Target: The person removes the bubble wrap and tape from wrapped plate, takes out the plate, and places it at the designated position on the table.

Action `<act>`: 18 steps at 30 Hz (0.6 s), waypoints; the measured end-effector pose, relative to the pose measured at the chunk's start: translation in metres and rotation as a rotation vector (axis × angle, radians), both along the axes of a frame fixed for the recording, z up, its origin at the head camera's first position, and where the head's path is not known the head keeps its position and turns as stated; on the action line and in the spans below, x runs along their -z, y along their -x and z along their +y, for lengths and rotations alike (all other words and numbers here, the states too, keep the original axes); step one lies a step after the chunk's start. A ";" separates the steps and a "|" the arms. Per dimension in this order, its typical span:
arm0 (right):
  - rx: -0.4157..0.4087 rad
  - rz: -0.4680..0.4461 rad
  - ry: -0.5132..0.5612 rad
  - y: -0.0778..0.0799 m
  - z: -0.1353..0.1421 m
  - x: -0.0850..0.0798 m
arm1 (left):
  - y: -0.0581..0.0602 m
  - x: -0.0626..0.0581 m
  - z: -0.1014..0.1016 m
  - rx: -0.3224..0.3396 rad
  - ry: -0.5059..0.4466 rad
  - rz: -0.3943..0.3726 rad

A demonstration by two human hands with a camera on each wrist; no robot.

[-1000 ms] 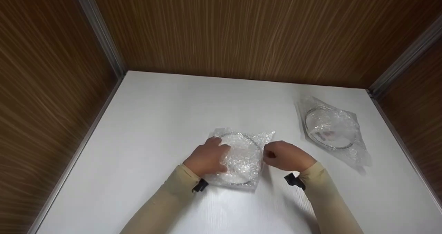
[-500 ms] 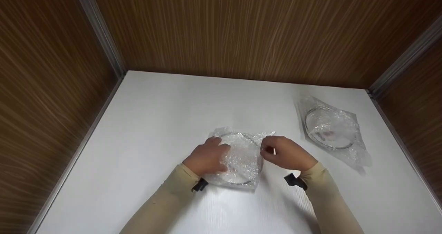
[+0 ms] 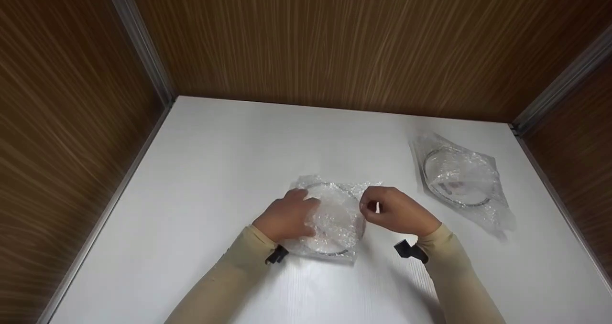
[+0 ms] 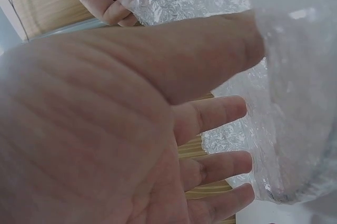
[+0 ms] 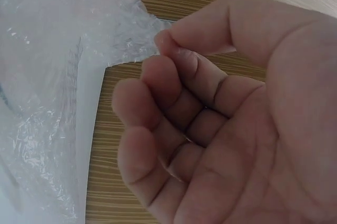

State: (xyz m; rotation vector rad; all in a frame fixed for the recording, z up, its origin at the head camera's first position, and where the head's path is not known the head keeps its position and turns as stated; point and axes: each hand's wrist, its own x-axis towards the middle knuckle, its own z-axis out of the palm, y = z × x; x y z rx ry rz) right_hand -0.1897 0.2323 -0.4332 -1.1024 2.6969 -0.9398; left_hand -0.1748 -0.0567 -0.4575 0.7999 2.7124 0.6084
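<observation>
The left hand (image 3: 286,216) lies spread at the 9 o'clock side of a bubble-wrap bag (image 3: 334,226), its fingers parted. The left wrist view shows the thumb (image 4: 210,50) laid against the plastic and three fingers nearly straight, with gaps between them; how hard they press, I cannot tell. The right hand (image 3: 399,211) is at the bag's edge between 2 and 3 o'clock, pinching a thin bit of the wrap between the tips of thumb and forefinger. Its other fingers curl toward the palm, and from above a small round gap shows inside the curl.

The bag sits on a white table (image 3: 229,156), just below the middle of the head view, near 5 to 6 o'clock. Through the cloudy plastic a thin dark hoop (image 3: 351,194) shows. A second bag (image 3: 461,176), also with a hoop inside, lies well apart from the first, between 2 and 3 o'clock of it, turned at a slant.

Brown wood-grain panels stand around the table: a back wall (image 3: 315,37) at 12 o'clock, others at 9 and 3. Grey metal strips run up the corners. Both arms, in pale sleeves (image 3: 224,278), come in from 7 and 5 o'clock, with black straps (image 3: 277,254) at the wrists.
</observation>
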 end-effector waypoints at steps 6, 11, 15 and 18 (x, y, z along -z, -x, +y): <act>-0.013 -0.009 0.024 -0.003 -0.003 -0.006 | -0.002 -0.004 -0.003 -0.001 0.001 -0.008; 0.006 -0.026 0.013 -0.003 -0.002 -0.006 | -0.001 -0.004 -0.003 0.000 0.014 -0.014; 0.026 -0.022 0.014 -0.003 -0.002 -0.006 | -0.001 -0.005 -0.003 -0.005 0.015 -0.027; 0.032 0.000 0.024 -0.002 -0.002 -0.006 | -0.002 -0.007 -0.003 -0.002 0.016 -0.026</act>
